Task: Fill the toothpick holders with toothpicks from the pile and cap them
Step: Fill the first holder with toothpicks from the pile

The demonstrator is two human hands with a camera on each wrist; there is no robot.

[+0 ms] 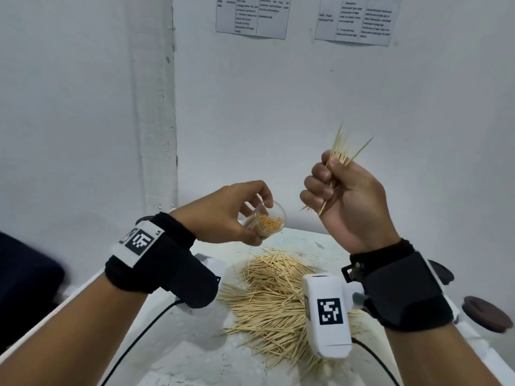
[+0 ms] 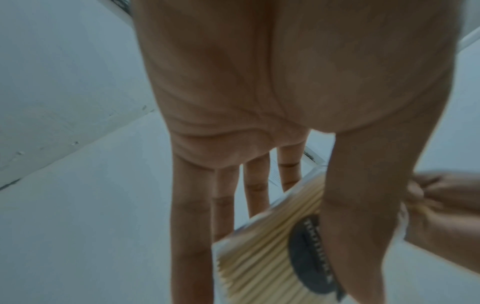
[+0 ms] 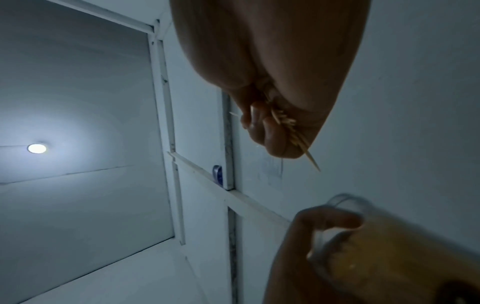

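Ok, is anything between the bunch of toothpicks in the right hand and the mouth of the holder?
Nothing visible. The right hand grips the bundle of wooden toothpicks beside the clear plastic toothpick holder, which the left hand holds tilted, uncapped and already part full. Only open air lies between them.

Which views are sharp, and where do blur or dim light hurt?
Head view: evenly lit and mostly sharp, the toothpick pile crisp, the wall sheets too soft to read. Left wrist view: dim and bluish, the left hand and holder smeared. Right wrist view: darkest, a ceiling lamp glaring, the right hand underexposed, the holder blurred.
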